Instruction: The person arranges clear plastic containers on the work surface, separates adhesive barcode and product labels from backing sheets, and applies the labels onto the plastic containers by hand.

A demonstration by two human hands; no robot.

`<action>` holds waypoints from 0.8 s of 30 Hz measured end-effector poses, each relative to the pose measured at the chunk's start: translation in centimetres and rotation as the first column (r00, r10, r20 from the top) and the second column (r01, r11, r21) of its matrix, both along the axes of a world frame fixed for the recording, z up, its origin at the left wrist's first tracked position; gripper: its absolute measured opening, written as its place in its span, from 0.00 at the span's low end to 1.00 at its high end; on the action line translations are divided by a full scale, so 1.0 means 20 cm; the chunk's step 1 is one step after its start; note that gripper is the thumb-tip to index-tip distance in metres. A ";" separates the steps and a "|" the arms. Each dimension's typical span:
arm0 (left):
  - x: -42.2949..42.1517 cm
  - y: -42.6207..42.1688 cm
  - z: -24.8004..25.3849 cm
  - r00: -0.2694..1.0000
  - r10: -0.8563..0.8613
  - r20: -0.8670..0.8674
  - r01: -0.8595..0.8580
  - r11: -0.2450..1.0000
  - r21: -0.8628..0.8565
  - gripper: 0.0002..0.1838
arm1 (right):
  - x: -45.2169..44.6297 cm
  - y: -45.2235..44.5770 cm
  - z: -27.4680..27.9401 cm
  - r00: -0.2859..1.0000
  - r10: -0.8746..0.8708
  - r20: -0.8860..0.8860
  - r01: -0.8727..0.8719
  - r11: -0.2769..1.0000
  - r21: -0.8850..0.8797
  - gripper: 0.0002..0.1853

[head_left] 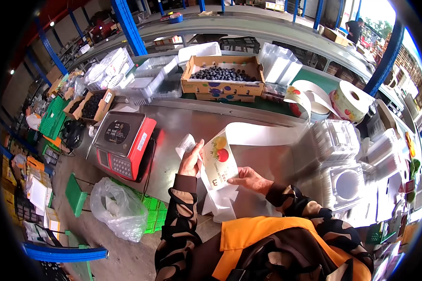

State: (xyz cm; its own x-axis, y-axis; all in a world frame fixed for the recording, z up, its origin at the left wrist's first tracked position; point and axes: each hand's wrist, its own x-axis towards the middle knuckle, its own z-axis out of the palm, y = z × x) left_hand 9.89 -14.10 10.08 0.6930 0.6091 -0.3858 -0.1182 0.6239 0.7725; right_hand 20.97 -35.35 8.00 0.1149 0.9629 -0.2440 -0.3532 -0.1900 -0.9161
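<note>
Before me a strip of paper labels point(215, 161), printed with red and yellow tomatoes, hangs over a metal worktop point(173, 121). My left hand point(190, 160) is closed on the strip's left edge, where a piece curls up past the fingers. At the lower right edge, my right hand point(252, 180) pinches the strip between thumb and fingers. White backing trails below, and the band runs right toward clear plastic clamshells point(338, 139) stacked on the worktop. A red scale point(124, 144) stands left of my left hand.
Behind the worktop, a cardboard box point(197, 86) holds blueberries point(225, 73). A fat label roll point(354, 99) sits at the back right. Clear trays point(145, 83) pile up at back left. A plastic bag point(117, 208) and green crate point(155, 213) are below left. Another person point(355, 31) stands far off.
</note>
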 end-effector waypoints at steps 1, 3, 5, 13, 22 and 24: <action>0.05 0.03 -0.02 0.997 -0.058 0.053 0.053 0.994 0.098 0.11 | -0.02 -0.09 0.02 0.999 -0.032 0.023 0.032 0.999 -0.018 0.10; 0.19 -0.01 0.03 0.996 -0.082 -0.025 0.086 0.975 0.206 0.12 | -0.01 -0.22 -0.14 0.982 -0.187 -0.024 0.186 0.982 -0.046 0.12; 0.28 -0.13 0.19 0.991 -0.119 -0.056 0.131 0.944 0.303 0.13 | 0.02 -0.35 -0.10 0.870 -0.412 0.272 0.451 0.887 -0.098 0.14; 0.39 -0.63 0.38 0.870 -0.478 0.119 0.393 0.819 0.418 0.17 | 0.08 -0.59 0.79 -0.226 -0.450 0.864 0.322 0.803 0.502 0.25; 0.31 -0.95 0.41 0.856 -0.514 -0.053 0.507 0.817 0.273 0.12 | 0.14 -0.85 0.64 -0.317 -0.470 0.824 0.092 0.849 0.520 0.08; 0.33 -0.99 0.39 0.892 -0.450 -0.042 0.442 0.852 0.281 0.11 | 0.15 -0.91 0.63 -0.270 -0.465 0.843 0.062 0.866 0.497 0.10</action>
State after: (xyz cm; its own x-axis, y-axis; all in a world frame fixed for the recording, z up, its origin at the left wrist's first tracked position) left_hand 16.46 -33.86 17.84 0.9227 0.3111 -0.2276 0.1003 0.3763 0.9210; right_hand 23.95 -53.64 20.68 0.2628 0.7346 0.6255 0.9639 -0.1709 -0.2043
